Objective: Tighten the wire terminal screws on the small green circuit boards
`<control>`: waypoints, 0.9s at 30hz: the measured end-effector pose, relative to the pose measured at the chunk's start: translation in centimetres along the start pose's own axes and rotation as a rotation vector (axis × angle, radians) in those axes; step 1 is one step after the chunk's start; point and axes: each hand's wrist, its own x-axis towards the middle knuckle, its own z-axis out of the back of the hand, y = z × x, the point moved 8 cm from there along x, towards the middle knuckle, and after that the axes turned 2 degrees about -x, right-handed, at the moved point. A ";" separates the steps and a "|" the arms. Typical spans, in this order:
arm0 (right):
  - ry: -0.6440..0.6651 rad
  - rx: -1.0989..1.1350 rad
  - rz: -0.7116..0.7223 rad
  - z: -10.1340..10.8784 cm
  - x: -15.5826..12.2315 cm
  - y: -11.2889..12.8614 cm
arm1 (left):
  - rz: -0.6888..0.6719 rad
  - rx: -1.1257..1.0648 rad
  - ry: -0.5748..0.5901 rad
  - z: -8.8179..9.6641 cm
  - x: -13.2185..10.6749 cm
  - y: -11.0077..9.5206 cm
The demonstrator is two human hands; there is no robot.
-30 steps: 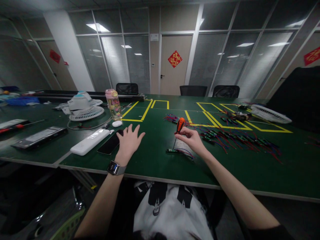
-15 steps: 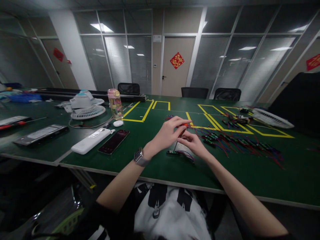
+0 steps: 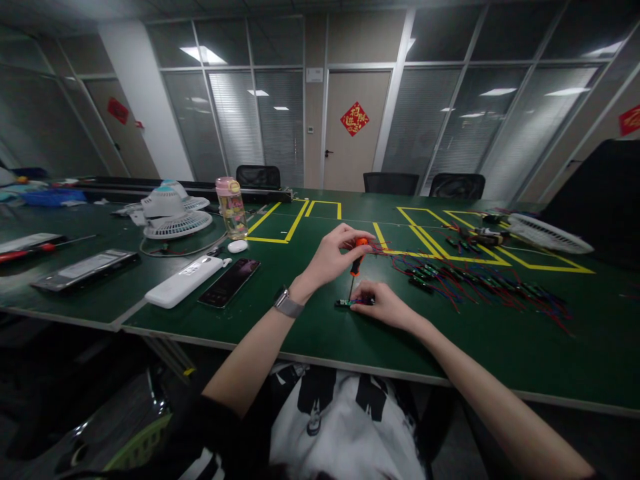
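My left hand grips the orange end of an upright screwdriver between thumb and fingers. The screwdriver's thin shaft points down at a small green circuit board lying on the table near its front edge. Low on the table, my right hand pinches the board's right end, where its wires come off. Part of the board is hidden under those fingers. Right of the hands lies a long heap of similar circuit boards with red and blue wires.
Left on the green table are a phone, a white power bank, a hard drive, a bottle and a white fan. Yellow tape marks rectangles. Another fan part lies at right.
My right hand has left the screwdriver and moved down onto the circuit board. My left hand still holds the screwdriver's top, and its handle now shows more fully.
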 end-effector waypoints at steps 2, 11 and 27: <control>0.001 0.005 0.006 0.0 0.0 0.1 | 0.004 -0.026 0.022 -0.2 -0.2 0.2; -0.010 0.007 0.036 -0.1 -0.1 0.2 | 0.034 -0.232 -0.033 -0.5 -0.7 0.7; -0.027 0.026 0.051 -0.3 0.1 0.2 | -0.009 -0.252 -0.099 -1.0 -1.2 0.0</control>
